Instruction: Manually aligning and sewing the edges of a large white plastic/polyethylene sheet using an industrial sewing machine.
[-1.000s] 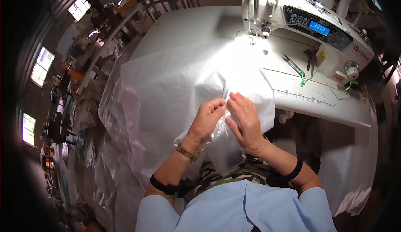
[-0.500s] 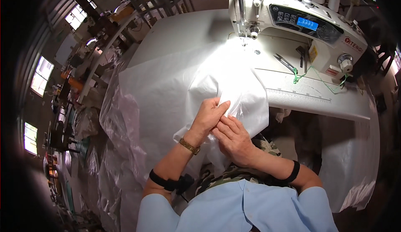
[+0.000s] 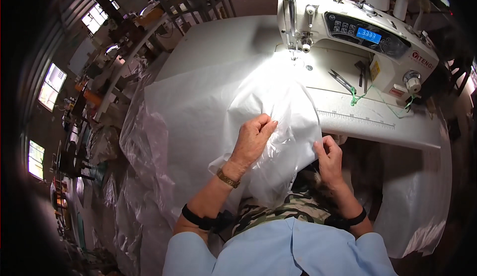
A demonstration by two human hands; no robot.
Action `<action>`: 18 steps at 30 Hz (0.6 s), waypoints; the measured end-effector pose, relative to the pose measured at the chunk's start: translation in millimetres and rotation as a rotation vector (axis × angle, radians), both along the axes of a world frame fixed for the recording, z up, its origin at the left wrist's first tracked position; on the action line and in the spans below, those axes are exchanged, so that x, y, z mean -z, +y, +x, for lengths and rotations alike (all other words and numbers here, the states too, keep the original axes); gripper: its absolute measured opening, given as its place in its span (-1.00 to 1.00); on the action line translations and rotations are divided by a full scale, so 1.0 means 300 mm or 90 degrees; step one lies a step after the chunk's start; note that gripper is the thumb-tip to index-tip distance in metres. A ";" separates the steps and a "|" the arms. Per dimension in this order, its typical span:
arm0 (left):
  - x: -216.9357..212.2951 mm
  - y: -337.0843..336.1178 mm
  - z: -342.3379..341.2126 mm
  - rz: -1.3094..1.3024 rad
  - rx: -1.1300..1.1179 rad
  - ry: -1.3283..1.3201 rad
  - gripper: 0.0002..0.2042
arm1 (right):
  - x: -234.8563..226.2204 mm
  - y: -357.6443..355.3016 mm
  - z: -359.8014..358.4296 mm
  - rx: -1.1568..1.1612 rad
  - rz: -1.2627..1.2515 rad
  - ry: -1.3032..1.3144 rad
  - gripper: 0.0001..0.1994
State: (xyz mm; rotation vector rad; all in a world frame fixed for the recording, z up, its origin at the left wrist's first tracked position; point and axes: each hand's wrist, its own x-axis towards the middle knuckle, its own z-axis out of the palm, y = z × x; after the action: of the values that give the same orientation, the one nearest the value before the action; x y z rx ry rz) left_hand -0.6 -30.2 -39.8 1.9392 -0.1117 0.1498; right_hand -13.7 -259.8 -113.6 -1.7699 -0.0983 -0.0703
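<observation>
A large sheet of thin white plastic (image 3: 189, 107) lies over the left of the sewing table, with its far end under the needle of a white sewing machine (image 3: 298, 25). My left hand (image 3: 252, 139) pinches a fold of the sheet at its middle. At the sheet's right edge, my right hand (image 3: 329, 159) holds the border between thumb and fingers. Between the two hands the plastic sags in glossy wrinkles toward my lap. Bright lamplight washes out the part near the needle.
Thread snips (image 3: 342, 80) with green thread lie on the machine bed, beside a small dark tool (image 3: 361, 72). A printed ruler (image 3: 355, 118) runs along the table's front edge. Crumpled clear plastic (image 3: 144, 147) hangs at the left. Thread cones (image 3: 401, 3) stand behind the machine.
My hands were together on the sheet. The right one has moved away to the right and now grips the sheet's right edge; the left stays near its place.
</observation>
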 end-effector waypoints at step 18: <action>-0.061 0.030 0.024 0.045 0.085 0.031 -0.76 | -0.242 0.022 -0.032 -0.132 -0.185 -0.304 -0.62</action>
State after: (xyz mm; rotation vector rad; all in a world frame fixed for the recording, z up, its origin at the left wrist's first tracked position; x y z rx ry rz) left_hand 6.7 -21.1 -21.6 1.9973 -0.2155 0.0097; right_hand -23.3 -253.1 -41.1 -1.9899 -0.6636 -0.3422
